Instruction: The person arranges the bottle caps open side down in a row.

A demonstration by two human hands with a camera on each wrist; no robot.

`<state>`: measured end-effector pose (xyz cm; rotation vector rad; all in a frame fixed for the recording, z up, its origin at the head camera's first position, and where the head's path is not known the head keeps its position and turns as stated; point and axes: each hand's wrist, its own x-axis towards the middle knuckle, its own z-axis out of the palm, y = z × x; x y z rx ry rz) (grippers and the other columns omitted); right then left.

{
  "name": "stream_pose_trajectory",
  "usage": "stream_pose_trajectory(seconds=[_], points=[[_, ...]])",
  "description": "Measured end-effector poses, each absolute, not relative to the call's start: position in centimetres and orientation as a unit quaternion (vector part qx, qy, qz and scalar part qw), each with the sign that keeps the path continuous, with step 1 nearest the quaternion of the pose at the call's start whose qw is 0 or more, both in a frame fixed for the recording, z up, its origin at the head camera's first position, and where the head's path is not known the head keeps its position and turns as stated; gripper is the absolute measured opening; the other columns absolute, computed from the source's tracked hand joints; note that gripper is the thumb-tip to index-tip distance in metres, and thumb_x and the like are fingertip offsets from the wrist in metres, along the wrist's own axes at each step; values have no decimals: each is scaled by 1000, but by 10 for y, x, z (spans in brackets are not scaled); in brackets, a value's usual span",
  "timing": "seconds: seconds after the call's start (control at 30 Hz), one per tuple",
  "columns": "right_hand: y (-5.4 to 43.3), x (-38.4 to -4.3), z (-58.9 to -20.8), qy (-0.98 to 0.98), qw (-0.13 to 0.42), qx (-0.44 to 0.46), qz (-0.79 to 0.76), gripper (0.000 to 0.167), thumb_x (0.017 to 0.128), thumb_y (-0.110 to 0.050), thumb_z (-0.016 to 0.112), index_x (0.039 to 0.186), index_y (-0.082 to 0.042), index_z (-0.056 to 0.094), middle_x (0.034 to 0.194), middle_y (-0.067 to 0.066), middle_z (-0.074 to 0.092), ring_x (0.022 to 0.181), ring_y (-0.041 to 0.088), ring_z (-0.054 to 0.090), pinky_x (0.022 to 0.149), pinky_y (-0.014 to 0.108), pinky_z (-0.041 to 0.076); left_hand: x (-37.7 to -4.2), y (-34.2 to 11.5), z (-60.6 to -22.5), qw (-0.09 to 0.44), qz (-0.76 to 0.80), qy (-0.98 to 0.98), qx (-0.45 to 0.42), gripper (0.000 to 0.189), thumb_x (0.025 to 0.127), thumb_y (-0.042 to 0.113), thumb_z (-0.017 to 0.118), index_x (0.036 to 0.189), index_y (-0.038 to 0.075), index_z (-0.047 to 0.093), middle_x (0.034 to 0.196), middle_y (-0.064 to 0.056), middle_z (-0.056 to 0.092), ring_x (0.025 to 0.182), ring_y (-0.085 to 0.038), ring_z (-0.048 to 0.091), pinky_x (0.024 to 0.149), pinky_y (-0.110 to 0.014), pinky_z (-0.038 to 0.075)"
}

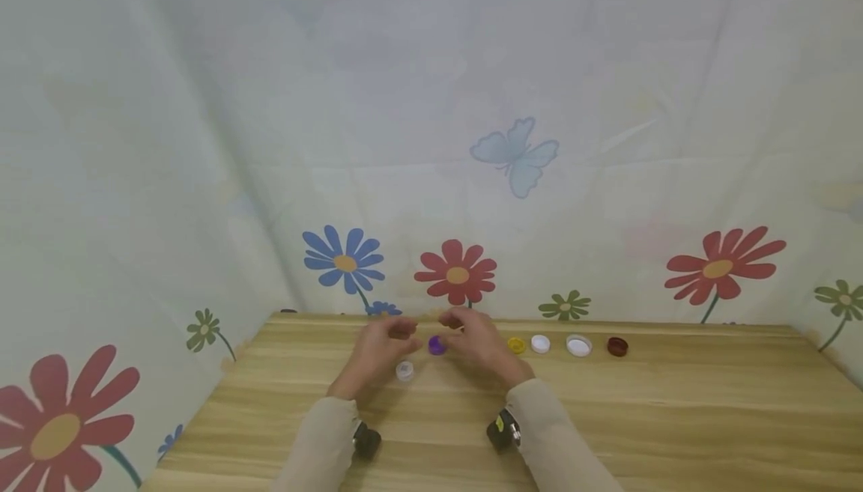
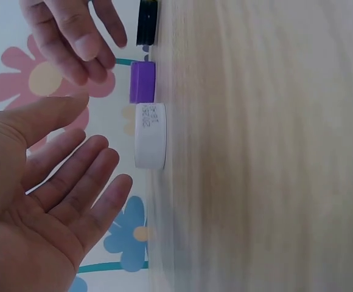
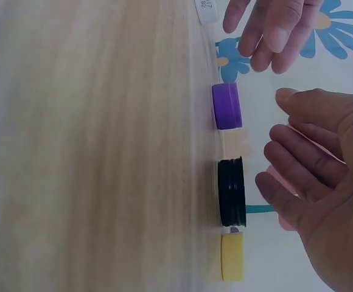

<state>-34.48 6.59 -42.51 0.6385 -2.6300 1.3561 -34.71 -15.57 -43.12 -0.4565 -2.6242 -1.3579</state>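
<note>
A purple bottle cap [image 1: 437,346] lies on the table between my two hands. My left hand [image 1: 383,350] hovers with loosely bent fingers and holds nothing; just in front of its wrist sits a white cap [image 1: 404,371] with dark print on its side [image 2: 151,135]. On the other side, my right hand [image 1: 477,341] is likewise raised above the wood, its fingers relaxed and nothing in them. Beneath it stands a black ridged cap [image 3: 231,191], which the hand hides in the head view. A yellow cap [image 3: 232,257] comes right after the black one.
The row goes on to the right along the wooden table [image 1: 674,417] with a second white cap [image 1: 540,344], a wider white lid [image 1: 579,346] and a dark red cap [image 1: 616,347]. A flower-printed cloth [image 1: 404,140] hangs behind the table's far edge.
</note>
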Motion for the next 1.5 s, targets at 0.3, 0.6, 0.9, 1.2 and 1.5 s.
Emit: stream_pose_trajectory(seconds=[0.3, 0.6, 0.9, 1.2, 1.5], points=[[72, -353, -433, -870, 57, 215, 440, 36, 94, -8, 80, 127, 0, 70, 126, 16, 72, 120, 36, 66, 102, 51, 54, -352, -148, -435, 67, -451, -871, -181, 34, 88, 3, 84, 119, -8, 73, 113, -19, 76, 103, -33, 74, 93, -47, 59], [72, -357, -437, -867, 50, 247, 430, 30, 94, -4, 79, 123, 1, 72, 122, 15, 73, 119, 39, 66, 101, 51, 55, -357, -143, -438, 30, -448, -872, -192, 34, 89, 5, 85, 120, -5, 73, 113, -17, 76, 105, -32, 73, 94, -46, 59], [68, -358, -438, -882, 44, 254, 394, 29, 91, -4, 80, 119, -2, 74, 118, 13, 74, 112, 34, 68, 100, 50, 54, -358, -140, -442, 20, -466, -861, -203, 28, 88, -5, 81, 115, -7, 74, 106, -18, 77, 98, -30, 75, 91, -43, 60], [63, -357, -441, -891, 40, 246, 380, 26, 92, -3, 79, 117, -2, 74, 115, 12, 74, 110, 30, 69, 100, 48, 55, -359, -140, -445, 31, -470, -856, -215, 25, 86, -9, 81, 110, -8, 75, 104, -19, 78, 95, -30, 76, 89, -43, 61], [63, -353, -436, -881, 56, 248, 399, 22, 92, -6, 78, 114, -4, 75, 115, 10, 74, 114, 33, 67, 100, 51, 54, -358, -140, -442, 31, -466, -860, -206, 27, 88, -5, 81, 114, -4, 76, 105, -13, 78, 97, -26, 74, 92, -42, 59]])
